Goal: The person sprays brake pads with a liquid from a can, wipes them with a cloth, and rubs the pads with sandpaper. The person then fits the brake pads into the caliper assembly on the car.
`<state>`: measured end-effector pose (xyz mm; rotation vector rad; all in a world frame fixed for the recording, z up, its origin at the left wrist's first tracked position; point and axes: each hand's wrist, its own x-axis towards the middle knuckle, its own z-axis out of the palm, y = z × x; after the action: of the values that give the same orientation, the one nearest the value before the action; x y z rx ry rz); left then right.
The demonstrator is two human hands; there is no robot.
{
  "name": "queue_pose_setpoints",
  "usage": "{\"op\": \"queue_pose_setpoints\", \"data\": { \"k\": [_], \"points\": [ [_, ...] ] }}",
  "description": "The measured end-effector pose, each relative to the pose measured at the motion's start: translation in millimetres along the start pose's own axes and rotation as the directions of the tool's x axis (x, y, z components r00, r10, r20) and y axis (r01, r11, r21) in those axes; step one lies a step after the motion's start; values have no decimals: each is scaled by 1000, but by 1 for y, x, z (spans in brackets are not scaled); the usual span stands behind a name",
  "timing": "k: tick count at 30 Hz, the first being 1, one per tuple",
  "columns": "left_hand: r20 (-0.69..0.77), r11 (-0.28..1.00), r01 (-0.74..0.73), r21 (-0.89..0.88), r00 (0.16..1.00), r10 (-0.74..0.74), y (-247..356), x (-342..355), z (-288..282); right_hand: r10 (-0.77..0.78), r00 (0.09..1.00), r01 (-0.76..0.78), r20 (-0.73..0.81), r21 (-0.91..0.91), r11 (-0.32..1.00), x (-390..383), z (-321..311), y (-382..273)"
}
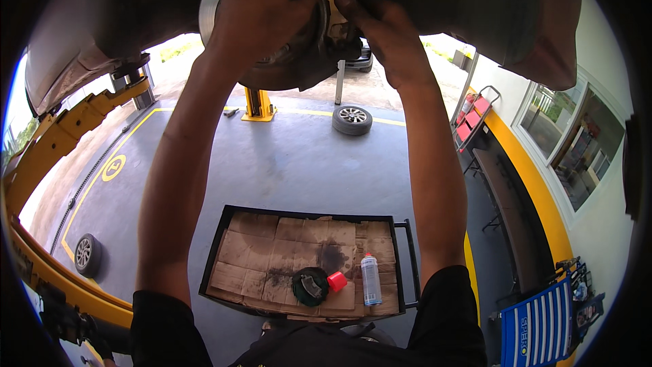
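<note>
Both my arms reach up to the wheel hub of a raised car. Between my hands is the brake caliper (pixel 337 17), a worn metal part at the edge of the shiny brake disc (pixel 212 1). My left hand (pixel 268 10) lies across the front of the disc, its fingers curled toward the caliper and partly hidden. From the other side my right hand (pixel 388 35) grips the caliper, thumb pressed near its edge and fingers out of sight behind. Dark bodywork (pixel 468 7) hangs over both hands.
Below me stands a black cart (pixel 305 213) lined with stained cardboard. It carries a spray can (pixel 371 278), a red cap (pixel 337 281) and a dark cloth bundle (pixel 305 292). Wheels (pixel 352 120) (pixel 87 255) lie about. A yellow lift arm (pixel 81 115) is left; a bench (pixel 499 211) right.
</note>
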<state>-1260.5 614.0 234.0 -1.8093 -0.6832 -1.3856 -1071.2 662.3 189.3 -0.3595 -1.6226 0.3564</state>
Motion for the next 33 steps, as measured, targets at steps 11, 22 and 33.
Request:
{"op": "queue_pose_setpoints", "data": {
  "k": [11,22,33],
  "points": [
    [19,999,25,45,999,-26,-3,-2,2,162,987,-161,-7,-147,976,-4,0,-10],
    [102,999,53,10,993,-53,2,-2,-3,-59,969,55,-239,-21,998,4,33,1],
    [89,997,3,74,996,-9,0,-2,-3,-91,983,96,-161,22,995,3,33,12]
  ]
}}
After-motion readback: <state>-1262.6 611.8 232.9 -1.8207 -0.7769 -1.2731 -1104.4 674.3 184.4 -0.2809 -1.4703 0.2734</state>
